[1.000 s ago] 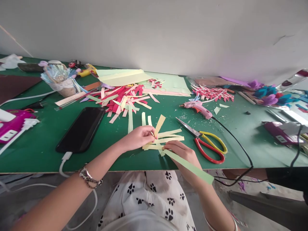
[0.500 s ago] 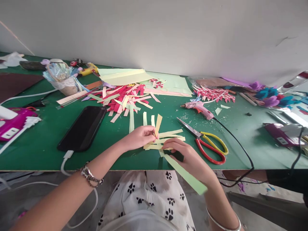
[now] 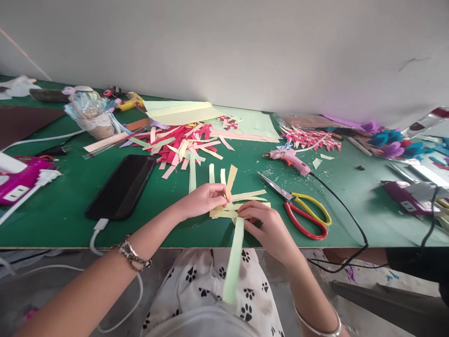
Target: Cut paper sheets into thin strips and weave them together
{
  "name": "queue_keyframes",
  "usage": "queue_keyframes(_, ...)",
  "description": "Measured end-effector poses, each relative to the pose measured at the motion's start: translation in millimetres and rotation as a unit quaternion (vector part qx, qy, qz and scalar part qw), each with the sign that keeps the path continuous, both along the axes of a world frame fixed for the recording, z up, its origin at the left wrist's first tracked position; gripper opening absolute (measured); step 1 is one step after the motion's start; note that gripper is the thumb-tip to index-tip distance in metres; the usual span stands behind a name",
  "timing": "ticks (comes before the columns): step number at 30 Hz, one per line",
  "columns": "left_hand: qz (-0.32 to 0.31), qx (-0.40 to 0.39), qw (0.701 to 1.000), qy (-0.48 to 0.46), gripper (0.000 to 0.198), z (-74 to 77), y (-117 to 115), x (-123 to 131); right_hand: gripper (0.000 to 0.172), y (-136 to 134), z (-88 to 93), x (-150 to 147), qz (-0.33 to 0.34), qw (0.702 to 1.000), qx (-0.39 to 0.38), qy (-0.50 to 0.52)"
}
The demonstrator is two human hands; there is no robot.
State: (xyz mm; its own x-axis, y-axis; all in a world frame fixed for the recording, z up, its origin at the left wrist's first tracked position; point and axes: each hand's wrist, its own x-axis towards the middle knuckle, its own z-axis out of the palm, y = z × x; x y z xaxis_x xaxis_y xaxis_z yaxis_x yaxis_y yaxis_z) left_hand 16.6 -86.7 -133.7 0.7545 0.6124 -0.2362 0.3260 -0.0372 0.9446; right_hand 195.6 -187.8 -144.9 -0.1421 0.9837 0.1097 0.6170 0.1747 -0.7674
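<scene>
My left hand (image 3: 209, 199) is closed, thumb and fingers pinching a yellow paper strip (image 3: 231, 179) that sticks up beyond the fingertips. Close by, my right hand (image 3: 264, 223) is also closed at the fingertips, on a light green paper strip (image 3: 233, 264) that hangs down over the table's front edge. Pale yellow strips (image 3: 249, 194) lie crosswise between and under both hands. Two short pale strips (image 3: 212, 173) point away behind my left hand. How the strips cross there is partly hidden by my fingers.
Right of my hands lie scissors (image 3: 294, 203) and a pink glue gun (image 3: 289, 160) with a black cord. A phone (image 3: 121, 187) on a white cable is at left. Cut red and pink strips (image 3: 182, 145) are heaped behind, near paper sheets (image 3: 250, 120) and a woven red-and-white piece (image 3: 310, 138).
The green strip's loose end has swung from the lower right to nearly straight down, and my right hand has turned with it. My left hand keeps its place on the yellow strip.
</scene>
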Motion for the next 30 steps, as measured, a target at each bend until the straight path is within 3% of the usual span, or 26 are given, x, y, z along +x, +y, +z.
queue_keyframes(7, 0.010, -0.006, 1.000, -0.012, 0.013, -1.4, 0.5, 0.5, 0.006, 3.9, -5.4, -6.5, -0.066, 0.997, -0.019, 0.032)
queue_keyframes(16, 0.016, -0.006, 1.000, -0.013, 0.013, -4.7, 0.6, 0.7, 0.008, 5.5, -9.8, -19.4, -0.113, 0.993, 0.005, -0.045)
queue_keyframes(22, 0.016, 0.012, 1.000, -0.010, 0.011, 0.6, -0.7, 0.0, 0.005, 4.4, -14.1, -20.9, -0.099, 0.992, 0.036, -0.070)
queue_keyframes(30, 0.013, 0.064, 0.998, 0.005, 0.012, 1.0, -4.7, 1.7, 0.019, 3.7, -13.4, -19.8, -0.067, 0.991, 0.061, -0.100)
